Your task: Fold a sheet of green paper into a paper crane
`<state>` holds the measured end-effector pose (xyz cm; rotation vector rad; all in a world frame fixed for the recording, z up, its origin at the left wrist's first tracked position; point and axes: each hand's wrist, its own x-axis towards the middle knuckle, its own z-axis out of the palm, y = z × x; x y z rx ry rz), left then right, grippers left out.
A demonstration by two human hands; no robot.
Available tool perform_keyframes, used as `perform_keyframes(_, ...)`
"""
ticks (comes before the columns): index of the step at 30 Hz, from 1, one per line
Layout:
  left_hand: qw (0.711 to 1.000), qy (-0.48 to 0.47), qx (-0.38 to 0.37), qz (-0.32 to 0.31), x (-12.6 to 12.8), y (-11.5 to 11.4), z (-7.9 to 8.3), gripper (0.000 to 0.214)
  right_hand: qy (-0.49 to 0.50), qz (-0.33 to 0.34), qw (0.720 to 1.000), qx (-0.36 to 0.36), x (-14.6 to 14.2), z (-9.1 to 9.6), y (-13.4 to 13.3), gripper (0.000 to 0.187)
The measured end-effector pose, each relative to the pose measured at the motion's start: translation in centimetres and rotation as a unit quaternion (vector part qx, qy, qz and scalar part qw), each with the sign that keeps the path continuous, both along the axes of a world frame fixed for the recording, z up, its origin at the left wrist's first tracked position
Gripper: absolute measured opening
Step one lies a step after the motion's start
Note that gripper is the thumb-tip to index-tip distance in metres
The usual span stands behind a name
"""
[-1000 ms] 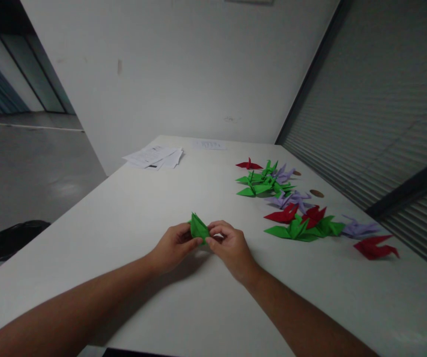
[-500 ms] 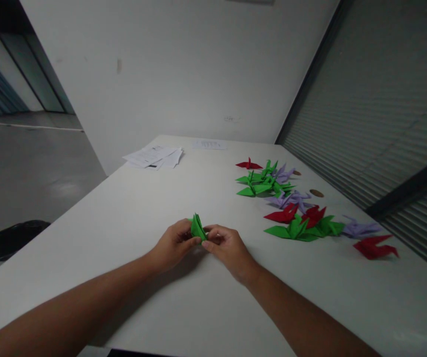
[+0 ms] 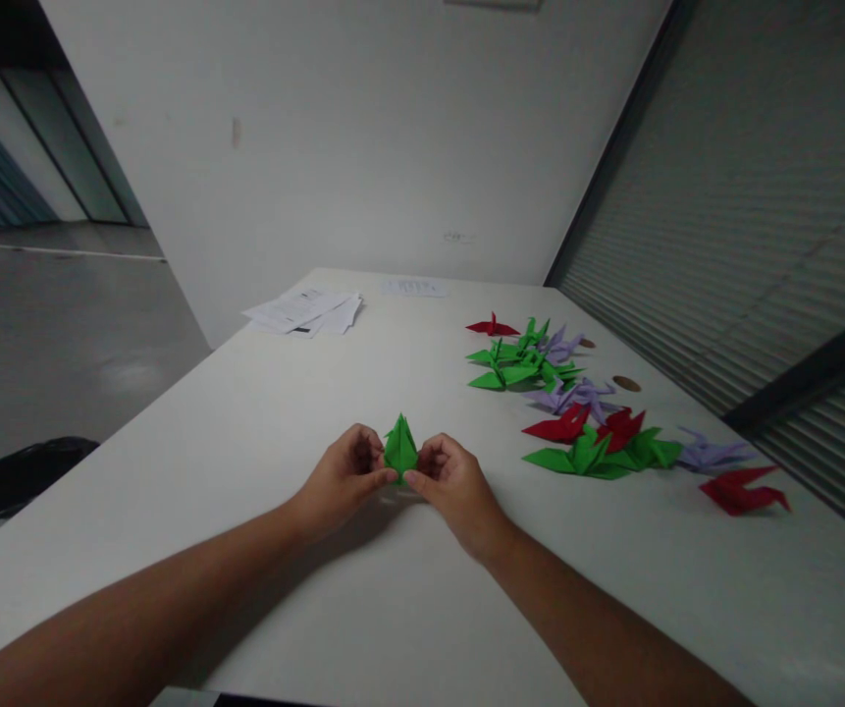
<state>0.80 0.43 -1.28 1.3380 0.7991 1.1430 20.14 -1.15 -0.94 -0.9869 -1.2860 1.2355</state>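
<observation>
A small folded green paper piece (image 3: pixel 399 450) stands point-up between my two hands, just above the white table (image 3: pixel 260 432). My left hand (image 3: pixel 343 479) pinches its left lower edge with thumb and fingers closed. On the other side my right hand (image 3: pixel 451 483) pinches the right lower edge the same way. Both forearms reach in from the bottom of the view.
Several finished paper cranes lie to the right: green ones (image 3: pixel 514 363), lilac ones (image 3: pixel 576 395), red ones (image 3: pixel 742 488). A stack of printed sheets (image 3: pixel 304 309) lies at the far left of the table. A black bin (image 3: pixel 21 473) sits on the floor at left.
The green piece was turned from tilted leftward to upright and centred between the hands. Both hands shifted their pinch to its lower edges.
</observation>
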Motion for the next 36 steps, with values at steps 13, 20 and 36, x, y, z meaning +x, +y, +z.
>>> perform_keyframes(13,0.995,0.101,0.005,-0.023,-0.43,-0.27,0.57,0.033,-0.055,0.013,0.998,-0.006,0.14,-0.23,0.17,0.024)
perform_keyframes(20,0.999,0.038,-0.002,-0.024,-0.33,-0.17,0.56,0.027,-0.051,0.018,0.998,-0.034,0.30,0.34,0.02,0.025)
perform_keyframes(36,0.995,-0.048,-0.037,-0.076,0.13,-0.34,-0.02,0.044,-0.011,-0.010,0.999,-0.051,0.20,0.43,-0.04,0.033)
